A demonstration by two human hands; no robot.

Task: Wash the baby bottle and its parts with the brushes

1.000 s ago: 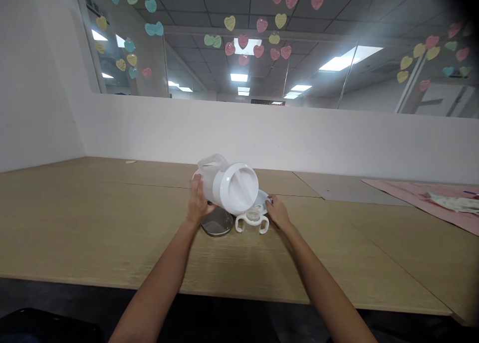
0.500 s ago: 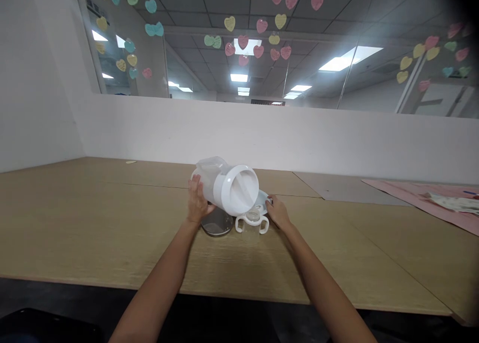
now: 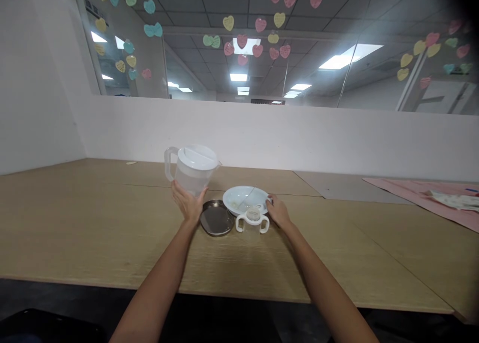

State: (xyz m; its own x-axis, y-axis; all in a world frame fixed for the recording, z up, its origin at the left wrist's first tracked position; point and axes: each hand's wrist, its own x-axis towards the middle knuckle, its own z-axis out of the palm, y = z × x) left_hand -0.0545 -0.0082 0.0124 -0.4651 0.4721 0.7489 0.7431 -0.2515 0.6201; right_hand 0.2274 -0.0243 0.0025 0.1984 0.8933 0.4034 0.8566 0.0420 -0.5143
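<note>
My left hand (image 3: 189, 201) is wrapped round the lower part of a translucent pitcher (image 3: 194, 176) with a white lid. The pitcher is almost upright, its handle to the left and its spout to the right. My right hand (image 3: 277, 209) grips the right rim of a white bowl (image 3: 232, 192); a clear piece with a straight edge shows inside it. In front of the bowl stands a clear bottle (image 3: 253, 214) with a white two-handled collar (image 3: 241, 219). A round metal tray (image 3: 216, 222) lies left of the bottle, just below the pitcher.
The wooden table (image 3: 112, 223) spreads to both sides. At the far right a pink cloth (image 3: 407, 193) carries a pale crumpled item (image 3: 452, 201). Behind the table rises a white wall (image 3: 262, 133) under a window with heart-shaped notes.
The pitcher has swung from lying tilted, lid toward me, to nearly upright and has moved left. More of the bowl and tray now shows. My right hand has stayed at the bowl's rim.
</note>
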